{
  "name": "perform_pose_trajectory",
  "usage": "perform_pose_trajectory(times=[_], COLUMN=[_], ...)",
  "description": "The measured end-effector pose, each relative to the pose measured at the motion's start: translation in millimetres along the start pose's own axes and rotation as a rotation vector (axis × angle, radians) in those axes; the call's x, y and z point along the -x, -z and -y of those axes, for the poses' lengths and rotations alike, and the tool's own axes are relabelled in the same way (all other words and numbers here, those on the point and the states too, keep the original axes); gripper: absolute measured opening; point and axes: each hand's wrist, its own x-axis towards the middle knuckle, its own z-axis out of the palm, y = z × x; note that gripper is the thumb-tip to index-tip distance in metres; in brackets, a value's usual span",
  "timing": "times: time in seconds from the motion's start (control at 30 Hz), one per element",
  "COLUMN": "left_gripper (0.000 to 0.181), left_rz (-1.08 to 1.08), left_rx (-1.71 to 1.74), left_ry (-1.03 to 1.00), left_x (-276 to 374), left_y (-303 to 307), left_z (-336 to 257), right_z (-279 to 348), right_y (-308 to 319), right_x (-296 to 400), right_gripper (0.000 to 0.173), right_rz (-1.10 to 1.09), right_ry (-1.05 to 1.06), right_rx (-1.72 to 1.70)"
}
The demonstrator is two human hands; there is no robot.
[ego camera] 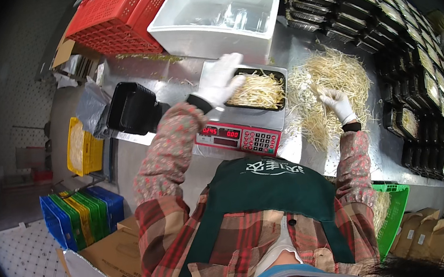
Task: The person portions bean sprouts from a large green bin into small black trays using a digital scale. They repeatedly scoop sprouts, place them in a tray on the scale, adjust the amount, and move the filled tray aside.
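A black plastic tray of bean sprouts point(259, 91) sits on the metal pan of a red electronic scale point(242, 136) with its display lit. My left hand point(219, 81), in a white glove and slightly blurred, is over the tray's left side. Its thumb is spread from the fingers, and I see nothing held in it. To the right of the scale lies a loose heap of bean sprouts point(341, 67) on the metal table. My right hand point(337, 105), also gloved, is over the near part of this heap, fingertips pinched together on a few sprouts.
Left of the scale are black trays point(132, 107) and a grey plastic bag point(93, 106). A white foam box point(216, 16) and red crates point(114, 23) stand behind. Stacked filled trays point(399, 36) line the right. A green crate point(397, 217) is low at right.
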Motion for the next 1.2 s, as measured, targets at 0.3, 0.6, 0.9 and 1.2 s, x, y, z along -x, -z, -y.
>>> perform_pose_trajectory(times=[0.3, 0.6, 0.9, 1.2], left_gripper=[0.053, 0.058, 0.051, 0.051], left_rz=[0.079, -0.34, 0.028, -0.169], left_rx=[-0.04, 0.675, -0.238, 0.068], left_ry=[0.035, 0.347, 0.153, 0.21], left_x=[2.7, 15.2, 24.8, 27.2], left_y=[-59.5, -8.4, -60.9, -33.9], left_z=[-10.8, -8.4, -3.3, 1.3], right_z=[111.1, 135.3, 108.0, 78.7], right_y=[-38.9, -98.1, -155.8, -29.7], right_x=[-19.6, -47.5, -71.6, -25.1], right_gripper=[0.037, 0.035, 0.034, 0.031], right_rz=[0.205, 0.277, 0.31, 0.159], right_ry=[0.017, 0.402, 0.554, 0.17], right_rx=[0.04, 0.425, 0.968, 0.507])
